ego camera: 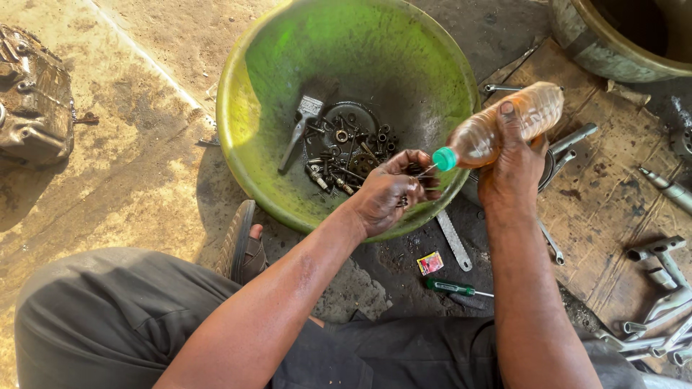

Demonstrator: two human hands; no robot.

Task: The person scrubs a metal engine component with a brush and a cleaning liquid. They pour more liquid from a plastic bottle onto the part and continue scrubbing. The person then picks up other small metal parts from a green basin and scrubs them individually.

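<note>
The right hand point(513, 162) is wrapped fully around a clear plastic bottle point(504, 124) of amber liquid, fingers curled over its body, thumb lying along the upper side; the bottle is tipped down and to the left, its green cap point(445, 158) at the low end, just right of the other hand. The left hand point(389, 191) is closed to a narrow pinch, fingertips gathered on a small dark metal part point(412, 173) that is mostly hidden by the fingers; what kind of part it is cannot be told; it sits just beside the green cap, almost touching it. Both hands hang over the near right rim of a wide green basin point(259, 79) standing on the floor; the left hand is over the inside edge, the right hand and bottle reach across the rim from the right.

In the bottom of the basin lies a dark round plate heaped with bolts, nuts and washers point(346, 148), wet and oily; a paintbrush point(301, 122) rests to the left of the heap, bristles pointing far, handle pointing near.

Right of the basin is a stained wooden board point(613, 187) carrying spanners and metal pieces; on the floor near the basin lie a flat metal strip point(454, 241), a green-handled screwdriver point(450, 287) and a small red packet point(430, 263); far left sits a grey engine casing point(32, 94).
</note>
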